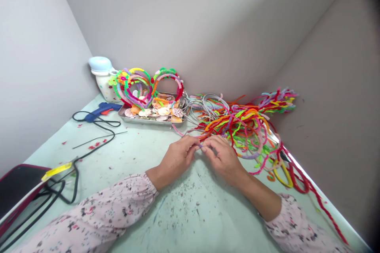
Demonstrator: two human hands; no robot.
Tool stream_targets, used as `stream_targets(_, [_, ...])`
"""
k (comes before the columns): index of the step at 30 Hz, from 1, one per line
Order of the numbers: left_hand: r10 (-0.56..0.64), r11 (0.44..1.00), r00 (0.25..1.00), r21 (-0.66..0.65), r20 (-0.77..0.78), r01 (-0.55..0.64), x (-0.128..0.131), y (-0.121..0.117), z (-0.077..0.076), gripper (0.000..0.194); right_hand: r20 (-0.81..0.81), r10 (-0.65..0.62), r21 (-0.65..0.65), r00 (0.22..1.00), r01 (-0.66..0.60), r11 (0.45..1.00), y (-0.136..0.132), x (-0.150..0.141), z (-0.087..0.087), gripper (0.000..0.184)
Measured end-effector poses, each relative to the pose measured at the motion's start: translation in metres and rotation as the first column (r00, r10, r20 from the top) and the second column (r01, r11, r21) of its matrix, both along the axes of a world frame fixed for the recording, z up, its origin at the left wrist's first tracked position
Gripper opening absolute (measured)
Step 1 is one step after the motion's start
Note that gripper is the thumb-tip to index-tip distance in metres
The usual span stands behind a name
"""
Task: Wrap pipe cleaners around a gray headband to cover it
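Observation:
Over the middle of the table, my left hand (180, 156) and my right hand (223, 157) meet fingertip to fingertip. Both pinch a small piece of purple pipe cleaner (201, 146); most of it is hidden by the fingers. Just beyond them spreads a tangled heap of colourful pipe cleaners (246, 120), with red, orange, yellow, green and pink stems. A metal tray (152, 119) of seashells (162, 111) stands behind my left hand. Headbands wrapped in pipe cleaner (135, 87) rest upright on the shells, one with yellow and red flowers.
At the left lie a blue glue gun (102, 111) and a black cable (111, 140). A white container with a light blue lid (102, 79) stands in the back corner. Scissors with yellow and red handles (283, 176) lie at the right edge. A dark flat object (20, 185) sits front left.

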State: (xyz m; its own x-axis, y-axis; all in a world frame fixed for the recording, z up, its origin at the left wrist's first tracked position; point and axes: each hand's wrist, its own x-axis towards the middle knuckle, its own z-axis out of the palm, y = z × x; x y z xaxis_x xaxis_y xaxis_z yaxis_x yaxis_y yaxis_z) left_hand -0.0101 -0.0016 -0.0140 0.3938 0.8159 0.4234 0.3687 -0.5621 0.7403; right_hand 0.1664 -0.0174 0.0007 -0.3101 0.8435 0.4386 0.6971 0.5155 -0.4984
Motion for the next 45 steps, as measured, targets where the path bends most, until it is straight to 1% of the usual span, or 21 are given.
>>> stream_targets(4, [0.009, 1.0, 1.0, -0.006, 0.004, -0.009, 0.0, 0.0, 0.0, 0.015, -0.035, 0.005, -0.006, 0.999, -0.005, 1.0, 0.0, 0.001, 0.001, 0.011])
stream_targets(10, [0.002, 1.0, 1.0, 0.0, -0.001, -0.002, 0.0, 0.0, -0.001, 0.015, -0.029, -0.013, -0.053, 0.999, 0.012, 0.999, 0.001, 0.001, 0.001, 0.019])
stream_targets(17, [-0.007, 1.0, 1.0, 0.003, 0.006, 0.007, 0.0, 0.002, 0.0, 0.016, -0.035, -0.005, -0.044, 0.999, 0.004, 0.999, 0.0, 0.0, -0.002, 0.023])
stream_targets(23, [-0.008, 0.999, 1.0, -0.046, 0.006, 0.008, 0.001, 0.001, -0.001, 0.015, -0.047, 0.001, -0.052, 0.999, -0.004, 0.999, 0.001, -0.001, -0.001, 0.023])
stream_targets(25, [-0.003, 0.994, 0.999, -0.105, 0.034, 0.006, 0.001, 0.001, -0.001, 0.014, -0.072, -0.014, -0.013, 0.997, 0.013, 1.0, 0.0, -0.002, 0.001, 0.019])
stream_targets(27, [0.015, 0.984, 0.993, -0.178, 0.115, 0.006, 0.002, 0.002, 0.001, 0.016, -0.104, -0.061, 0.096, 0.993, 0.071, 0.993, -0.002, -0.002, 0.003, 0.013])
stream_targets(30, [0.023, 0.955, 0.973, -0.292, 0.23, 0.047, 0.003, 0.003, 0.004, 0.023, -0.147, -0.107, 0.312, 0.983, 0.149, 0.938, -0.006, 0.001, 0.004, 0.021])
stream_targets(32, [0.046, 0.93, 0.958, -0.363, 0.283, 0.063, 0.002, 0.005, 0.005, 0.024, -0.148, -0.088, 0.393, 0.985, 0.14, 0.909, -0.008, 0.002, 0.003, 0.021])
stream_targets(33, [0.062, 0.914, 0.95, -0.4, 0.307, 0.07, 0.002, 0.006, 0.006, 0.023, -0.135, -0.074, 0.407, 0.988, 0.123, 0.905, -0.009, 0.003, 0.002, 0.019])
stream_targets(35, [0.091, 0.884, 0.93, -0.459, 0.355, 0.089, 0.001, 0.008, 0.006, 0.023, -0.089, -0.058, 0.391, 0.994, 0.089, 0.916, -0.009, 0.003, 0.0, 0.019])
stream_targets(38, [0.117, 0.857, 0.898, -0.499, 0.423, 0.124, 0.0, 0.011, 0.004, 0.023, 0.013, -0.062, 0.349, 0.998, 0.053, 0.936, -0.006, 0.001, -0.001, 0.028])
stream_targets(40, [0.123, 0.854, 0.886, -0.503, 0.447, 0.135, 0.0, 0.011, 0.004, 0.024, 0.086, -0.068, 0.335, 0.994, 0.035, 0.941, -0.005, 0.0, -0.001, 0.035])
stream_targets(42, [0.135, 0.857, 0.884, -0.5, 0.447, 0.122, -0.001, 0.011, 0.005, 0.024, 0.129, -0.065, 0.33, 0.989, 0.018, 0.944, -0.004, -0.001, -0.001, 0.038])
stream_targets(45, [0.167, 0.868, 0.883, -0.49, 0.438, 0.079, 0.0, 0.011, 0.007, 0.023, 0.099, -0.046, 0.341, 0.994, 0.01, 0.94, -0.007, -0.001, -0.002, 0.036])
